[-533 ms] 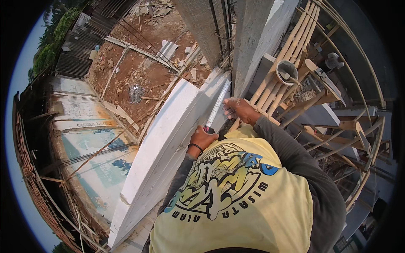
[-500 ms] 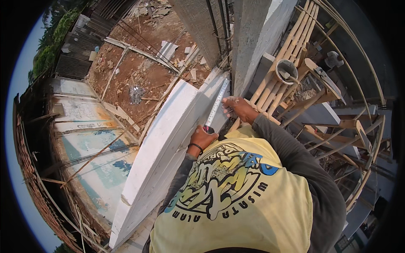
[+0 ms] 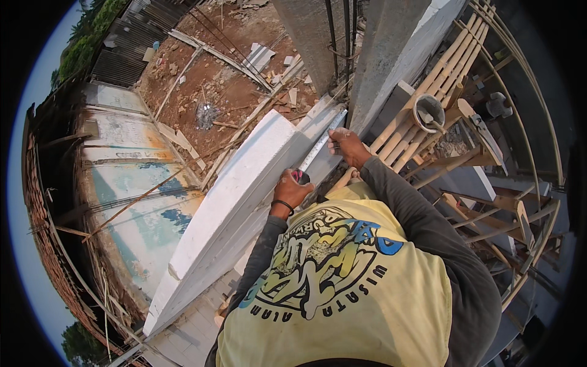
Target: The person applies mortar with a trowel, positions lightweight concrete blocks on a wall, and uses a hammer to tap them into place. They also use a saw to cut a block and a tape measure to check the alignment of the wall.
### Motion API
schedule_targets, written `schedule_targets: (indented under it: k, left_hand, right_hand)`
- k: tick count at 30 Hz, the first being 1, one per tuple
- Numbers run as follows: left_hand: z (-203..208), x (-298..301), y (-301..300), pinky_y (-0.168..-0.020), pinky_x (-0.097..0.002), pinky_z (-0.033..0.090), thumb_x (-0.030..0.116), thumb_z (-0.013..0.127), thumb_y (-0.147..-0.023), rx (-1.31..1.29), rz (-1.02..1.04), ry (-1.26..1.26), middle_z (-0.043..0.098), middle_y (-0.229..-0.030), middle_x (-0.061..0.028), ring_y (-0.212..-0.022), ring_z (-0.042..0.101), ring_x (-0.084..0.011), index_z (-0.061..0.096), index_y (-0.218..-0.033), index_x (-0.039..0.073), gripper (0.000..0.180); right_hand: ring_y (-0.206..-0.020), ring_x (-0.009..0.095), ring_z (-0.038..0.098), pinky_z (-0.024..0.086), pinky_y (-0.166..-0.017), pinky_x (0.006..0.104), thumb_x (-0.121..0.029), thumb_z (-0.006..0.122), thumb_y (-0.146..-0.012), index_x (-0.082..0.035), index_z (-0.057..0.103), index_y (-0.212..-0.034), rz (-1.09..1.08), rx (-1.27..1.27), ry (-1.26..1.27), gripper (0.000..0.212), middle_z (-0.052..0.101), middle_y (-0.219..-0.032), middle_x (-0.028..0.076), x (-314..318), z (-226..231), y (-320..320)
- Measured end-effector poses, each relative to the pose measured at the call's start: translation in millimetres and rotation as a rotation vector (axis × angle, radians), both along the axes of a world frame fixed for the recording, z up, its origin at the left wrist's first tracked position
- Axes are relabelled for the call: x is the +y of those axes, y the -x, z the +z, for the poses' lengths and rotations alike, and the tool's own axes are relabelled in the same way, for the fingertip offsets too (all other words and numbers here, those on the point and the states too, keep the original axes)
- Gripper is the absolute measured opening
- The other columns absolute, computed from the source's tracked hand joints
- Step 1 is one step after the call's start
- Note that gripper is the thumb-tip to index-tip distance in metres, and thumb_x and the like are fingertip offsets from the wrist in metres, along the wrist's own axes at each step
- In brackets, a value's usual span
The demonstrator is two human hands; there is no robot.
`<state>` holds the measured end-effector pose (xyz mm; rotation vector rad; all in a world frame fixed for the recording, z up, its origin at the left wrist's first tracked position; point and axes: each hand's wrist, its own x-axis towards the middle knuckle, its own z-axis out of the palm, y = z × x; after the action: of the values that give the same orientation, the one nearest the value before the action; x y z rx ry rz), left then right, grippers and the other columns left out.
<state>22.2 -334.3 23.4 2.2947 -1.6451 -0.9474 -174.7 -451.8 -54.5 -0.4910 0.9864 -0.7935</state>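
Left hand [image 3: 291, 188] grips tape measure [image 3: 301, 177]; right hand [image 3: 348, 147] at extended blade [image 3: 317, 151], grip indeterminable. Insufficient support could buckle the blade.

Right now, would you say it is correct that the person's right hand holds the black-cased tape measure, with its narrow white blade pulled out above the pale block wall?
Not quite: the head view shows the left hand holding the black-cased tape measure, not the right hand, with its narrow white blade pulled out above the pale block wall.
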Motion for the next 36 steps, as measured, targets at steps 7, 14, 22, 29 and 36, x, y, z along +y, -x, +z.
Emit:
schedule_targets:
  k: [7, 14, 22, 29, 36]
  left_hand:
    - [-4.8, 15.8, 0.0, -0.082, -0.0328, 0.05, 0.03, 0.083, -0.062, 0.153, 0.177, 0.112, 0.065, -0.1, -0.0149, -0.089, 0.064, -0.0214, 0.058, -0.109, -0.004, 0.063]
    - [-29.3, 21.3, 7.1, -0.082, -0.0309, 0.049, 0.026, 0.085, -0.062, 0.228, 0.388, 0.227, 0.065, -0.099, -0.0114, -0.088, 0.063, -0.0196, 0.057, -0.111, -0.006, 0.065]
    - [-27.4, 18.4, 13.3, -0.085, -0.0323, 0.05, 0.019, 0.078, -0.075, 0.863, 0.806, 0.234, 0.063, -0.104, -0.0096, -0.095, 0.061, -0.0196, 0.058, -0.112, -0.002, 0.047]
    - [-31.5, 17.7, 16.4, -0.094, -0.0368, 0.046, 0.013, 0.074, -0.08, 1.181, 0.976, 0.371, 0.062, -0.106, -0.0056, -0.1, 0.06, -0.0197, 0.058, -0.115, 0.004, 0.04]
    - [-38.6, 22.1, 24.1, -0.094, -0.0378, 0.045, 0.013, 0.074, -0.08, 1.13, 1.04, 0.452, 0.063, -0.105, -0.0041, -0.101, 0.059, -0.018, 0.059, -0.114, 0.004, 0.039]
  right_hand:
    - [-0.065, 0.013, 0.055, 0.05, -0.058, 0.0294, -0.017, 0.059, -0.092, -0.007, 0.053, -0.083, -0.066, -0.016, 0.018, 0.015, 0.055, -0.076, 0.003, -4.7, 4.2, -5.8]
    - [-0.07, 0.018, 0.057, 0.054, -0.064, 0.0356, -0.017, 0.056, -0.094, -0.007, 0.048, -0.081, -0.082, -0.036, 0.008, 0.019, 0.052, -0.079, 0.005, -12.8, 4.7, -2.6]
    - [-0.072, 0.023, 0.065, 0.058, -0.062, 0.0351, -0.018, 0.055, -0.095, -0.002, 0.049, -0.083, -0.027, -0.051, 0.041, 0.021, 0.053, -0.079, 0.008, -15.7, 0.5, 0.9]
    - [-0.071, 0.023, 0.066, 0.059, -0.063, 0.0343, -0.015, 0.054, -0.095, -0.001, 0.046, -0.083, 0.008, 0.019, 0.139, 0.021, 0.055, -0.079, 0.011, -16.4, 1.8, -4.8]
    - [-0.075, 0.024, 0.066, 0.059, -0.068, 0.0352, -0.013, 0.051, -0.096, -0.001, 0.043, -0.083, 0.058, -0.035, 0.18, 0.019, 0.054, -0.081, 0.011, -12.9, -1.5, -3.5]
